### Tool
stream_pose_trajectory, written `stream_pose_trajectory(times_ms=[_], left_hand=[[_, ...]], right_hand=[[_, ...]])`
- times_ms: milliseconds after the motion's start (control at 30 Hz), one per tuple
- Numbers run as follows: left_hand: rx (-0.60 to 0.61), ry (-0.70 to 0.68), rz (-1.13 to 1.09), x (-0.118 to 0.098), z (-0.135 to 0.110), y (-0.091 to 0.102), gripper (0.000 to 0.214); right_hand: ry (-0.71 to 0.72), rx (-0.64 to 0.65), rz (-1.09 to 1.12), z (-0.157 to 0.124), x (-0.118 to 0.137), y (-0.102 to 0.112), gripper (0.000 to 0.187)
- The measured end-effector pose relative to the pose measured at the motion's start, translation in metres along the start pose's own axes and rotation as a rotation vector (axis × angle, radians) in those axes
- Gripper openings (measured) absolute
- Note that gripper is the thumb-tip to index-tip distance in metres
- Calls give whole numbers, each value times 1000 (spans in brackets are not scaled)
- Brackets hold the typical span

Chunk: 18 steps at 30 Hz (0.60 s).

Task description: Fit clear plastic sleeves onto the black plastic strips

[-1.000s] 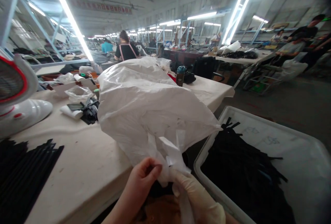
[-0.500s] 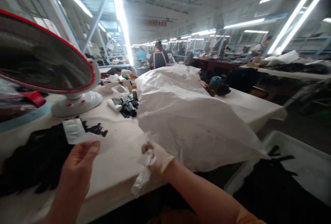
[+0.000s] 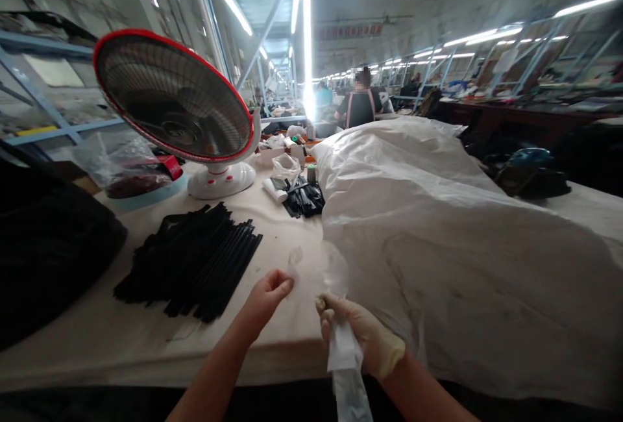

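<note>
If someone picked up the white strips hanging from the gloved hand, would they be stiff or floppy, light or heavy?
The white strips look floppy, since they dangle below the right hand. They are probably light for their size, as they appear thin and sheet-like. Their slight sheen suggests they might slide over one another.

A glossy white plastic strip (image 3: 348,363) is hanging from the gloved right hand (image 3: 357,328), creasing slightly and trailing below the front edge of the bench (image 3: 292,328), while a smaller, translucent piece (image 3: 294,260) is curling upward from the bare left hand (image 3: 268,292)
</note>
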<state>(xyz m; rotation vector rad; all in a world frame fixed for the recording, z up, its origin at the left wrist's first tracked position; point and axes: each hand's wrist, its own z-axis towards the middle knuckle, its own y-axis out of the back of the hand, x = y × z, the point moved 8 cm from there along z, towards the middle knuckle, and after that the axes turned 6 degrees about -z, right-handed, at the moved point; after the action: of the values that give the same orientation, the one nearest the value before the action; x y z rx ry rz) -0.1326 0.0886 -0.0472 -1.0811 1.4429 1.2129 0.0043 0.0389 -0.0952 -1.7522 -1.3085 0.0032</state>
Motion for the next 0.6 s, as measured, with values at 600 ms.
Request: stream_pose_trajectory(times_ms=[600], left_hand=[[-52, -22, -272, 5, -19, 14, 20]], right_hand=[[-4, 147, -123, 27, -29, -37, 36]])
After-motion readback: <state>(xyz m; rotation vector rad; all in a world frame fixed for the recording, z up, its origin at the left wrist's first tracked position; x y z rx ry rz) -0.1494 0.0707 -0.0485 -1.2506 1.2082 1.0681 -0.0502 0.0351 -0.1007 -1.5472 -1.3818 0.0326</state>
